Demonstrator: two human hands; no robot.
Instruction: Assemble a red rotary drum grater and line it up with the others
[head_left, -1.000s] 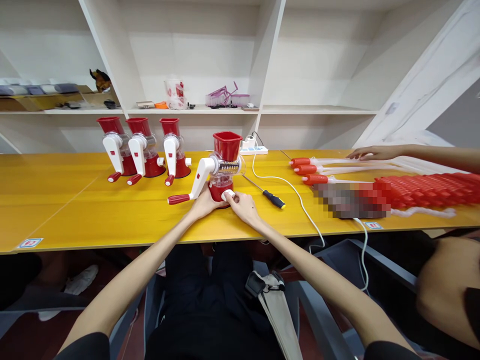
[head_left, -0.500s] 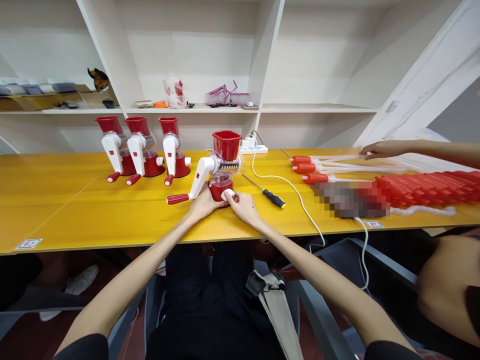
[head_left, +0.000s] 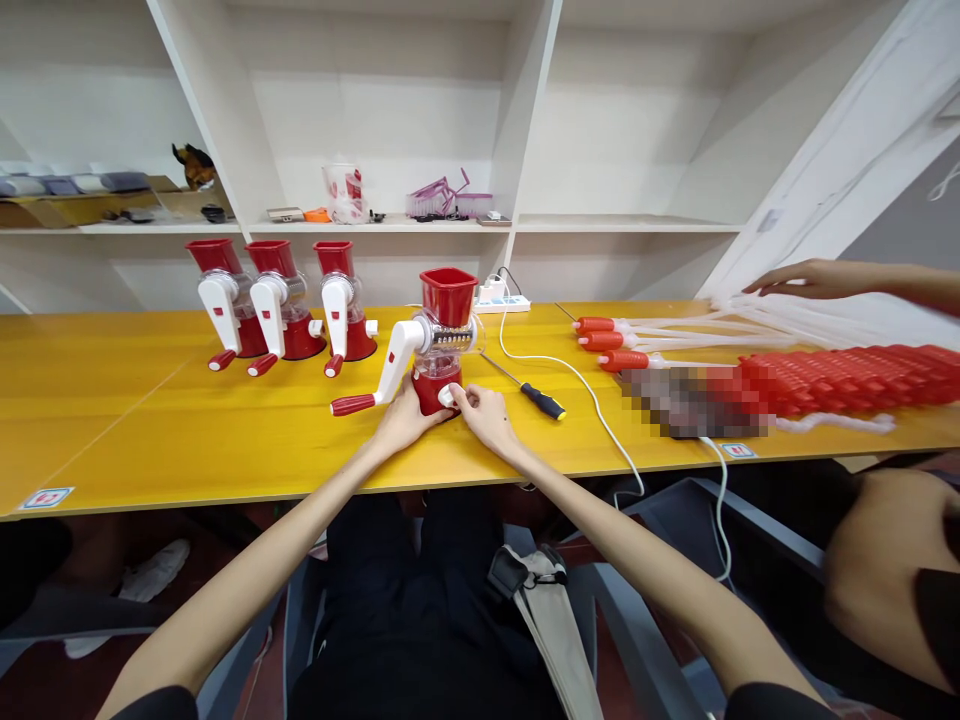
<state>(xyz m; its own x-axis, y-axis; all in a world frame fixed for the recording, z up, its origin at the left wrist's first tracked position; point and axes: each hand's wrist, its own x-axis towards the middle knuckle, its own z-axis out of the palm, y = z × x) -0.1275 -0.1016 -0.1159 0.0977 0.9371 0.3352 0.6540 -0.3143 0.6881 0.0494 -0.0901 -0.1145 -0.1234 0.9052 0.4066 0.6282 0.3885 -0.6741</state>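
Note:
A red and white hand-crank grinder stands on the yellow table in front of me. My left hand wraps round the left side of its red base. My right hand pinches the small white knob at the front of that base. The white crank with its red handle points down to the left. A screwdriver with a dark handle lies just right of my right hand.
Three more grinders stand in a row at the back left. A white cable runs from a power strip over the table edge. Another person's hand reaches over white and red parts at the right.
My hands stay on the grinder's base. The other person's hand at the right has lifted and drawn back to the right. The view has shifted slightly.

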